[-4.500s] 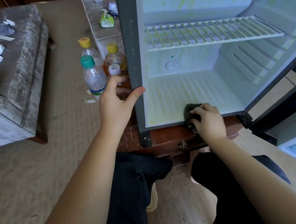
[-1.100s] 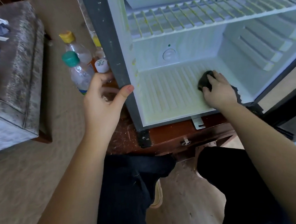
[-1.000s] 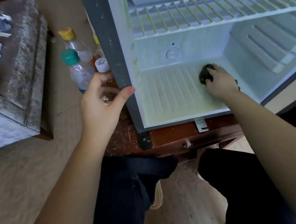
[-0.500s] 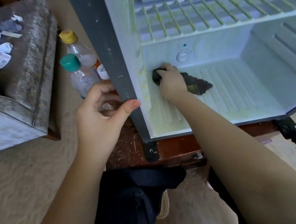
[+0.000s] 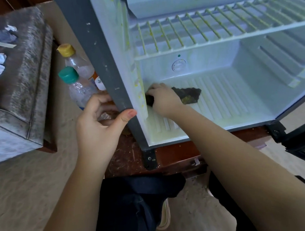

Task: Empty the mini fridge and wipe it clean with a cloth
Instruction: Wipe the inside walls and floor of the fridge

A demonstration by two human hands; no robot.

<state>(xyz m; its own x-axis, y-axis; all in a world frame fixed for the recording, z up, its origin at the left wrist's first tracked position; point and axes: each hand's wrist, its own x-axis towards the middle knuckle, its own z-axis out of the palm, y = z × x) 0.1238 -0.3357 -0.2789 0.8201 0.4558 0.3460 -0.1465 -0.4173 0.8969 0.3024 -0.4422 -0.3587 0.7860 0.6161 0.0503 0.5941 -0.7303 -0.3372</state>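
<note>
Bottles (image 5: 78,87) stand outside, so the mini fridge (image 5: 225,102) is empty; right hand (image 5: 162,98) grips the cloth (image 5: 187,94) at its floor's left edge; left hand (image 5: 97,126) holds its front edge; yellow marks (image 5: 140,95) on wall (image 5: 116,29) and shelf (image 5: 206,34) need wiping.

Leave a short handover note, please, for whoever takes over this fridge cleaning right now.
Left hand grips the front left edge of the fridge, steadying it.
Right hand holds the cloth, pressed on the floor inside, by the left wall.
Done: the fridge is empty; the bottles stand outside, to its left.
Left: yellow stains show on the left wall, the rack and the floor's front strip; wipe those, then the rest.
</note>
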